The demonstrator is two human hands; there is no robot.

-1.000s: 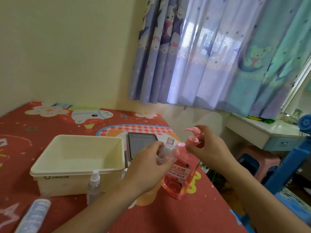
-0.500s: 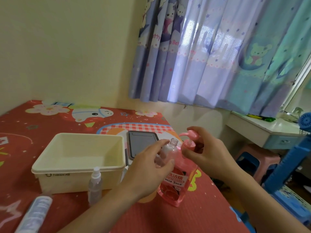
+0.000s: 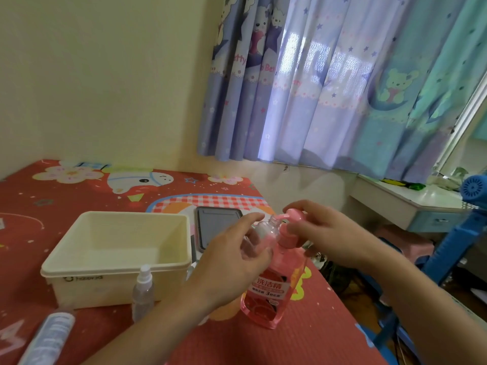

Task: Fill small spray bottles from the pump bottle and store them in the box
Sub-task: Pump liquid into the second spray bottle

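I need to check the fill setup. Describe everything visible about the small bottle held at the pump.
The small bottle is clear plastic with a threaded neck, its cap off and mouth open. It stands nearly upright, its mouth right under the spout of the pink pump bottle. The left hand grips its body from the side, hiding the lower part. Its lower half looks pinkish, though whether that is liquid inside or the pink bottle behind showing through is unclear. The right hand rests on the pump head.

- We count two small spray bottles: one uncapped (image 3: 263,234) at the pump bottle's (image 3: 272,291) spout, one capped (image 3: 143,292) left of it.
- One box (image 3: 118,270), further left.
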